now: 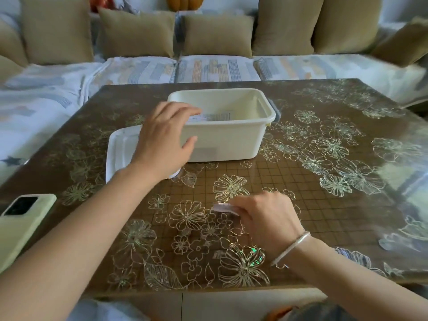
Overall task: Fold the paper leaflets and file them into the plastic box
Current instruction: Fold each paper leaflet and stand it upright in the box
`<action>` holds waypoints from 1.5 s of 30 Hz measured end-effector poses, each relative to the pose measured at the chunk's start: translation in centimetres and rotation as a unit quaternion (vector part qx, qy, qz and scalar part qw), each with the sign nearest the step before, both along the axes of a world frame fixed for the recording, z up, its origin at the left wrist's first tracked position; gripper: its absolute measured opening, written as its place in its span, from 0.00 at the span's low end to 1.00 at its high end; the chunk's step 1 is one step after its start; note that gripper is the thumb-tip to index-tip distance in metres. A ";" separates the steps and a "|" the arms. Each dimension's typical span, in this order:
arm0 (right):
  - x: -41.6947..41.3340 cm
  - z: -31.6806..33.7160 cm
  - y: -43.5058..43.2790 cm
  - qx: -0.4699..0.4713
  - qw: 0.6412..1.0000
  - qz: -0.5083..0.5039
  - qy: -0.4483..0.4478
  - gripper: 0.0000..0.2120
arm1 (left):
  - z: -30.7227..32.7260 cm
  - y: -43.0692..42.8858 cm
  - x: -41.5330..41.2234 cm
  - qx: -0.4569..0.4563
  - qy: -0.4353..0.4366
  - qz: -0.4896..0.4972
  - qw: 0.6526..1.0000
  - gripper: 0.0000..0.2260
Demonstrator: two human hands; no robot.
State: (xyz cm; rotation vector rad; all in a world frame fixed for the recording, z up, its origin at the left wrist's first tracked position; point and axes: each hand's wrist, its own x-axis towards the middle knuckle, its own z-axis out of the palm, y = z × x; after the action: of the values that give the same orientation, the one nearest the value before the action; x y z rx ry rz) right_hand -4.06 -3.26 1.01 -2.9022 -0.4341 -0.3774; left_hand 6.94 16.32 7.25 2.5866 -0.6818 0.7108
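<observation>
two hands work over a floral table (278,172). left hand (164,135), fingers loosely apart, straddles the near corner of the cream plastic box (231,140), likely steadying it; a printed leaflet (215,116) lies inside. right hand (266,216) pinches a small folded leaflet (223,207) against the table, probably to sharpen its crease.

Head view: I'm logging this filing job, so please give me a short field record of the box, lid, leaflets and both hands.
container: cream plastic box, open, mid-table
lid: white lid lying flat left of the box, partly under the left wrist
filed: one printed leaflet inside
left hand: left hand, fingers relaxed, over the box's near-left corner
right hand: right hand holds a small folded leaflet low over the table
other: phone at the left edge
</observation>
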 end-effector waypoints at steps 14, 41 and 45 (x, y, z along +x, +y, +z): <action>2.0 8.0 -8.7 0.337 0.938 -0.080 0.002 0.06 | 0.5 -2.4 0.0 -0.043 0.181 -0.027 0.982 0.09; 9.5 6.7 -1.8 0.026 0.993 0.016 0.116 0.00 | 4.4 -3.4 0.7 0.309 0.290 -0.119 0.898 0.17; 9.8 6.2 -1.9 0.032 0.989 0.029 0.142 0.02 | 4.0 -3.9 1.6 0.335 0.325 -0.117 0.877 0.15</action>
State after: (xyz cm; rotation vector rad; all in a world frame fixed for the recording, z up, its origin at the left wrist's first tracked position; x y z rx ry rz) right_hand 5.72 -5.18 7.19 -2.8123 -0.4490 0.0310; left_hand 8.51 12.45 11.28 2.9628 -1.1044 -0.5781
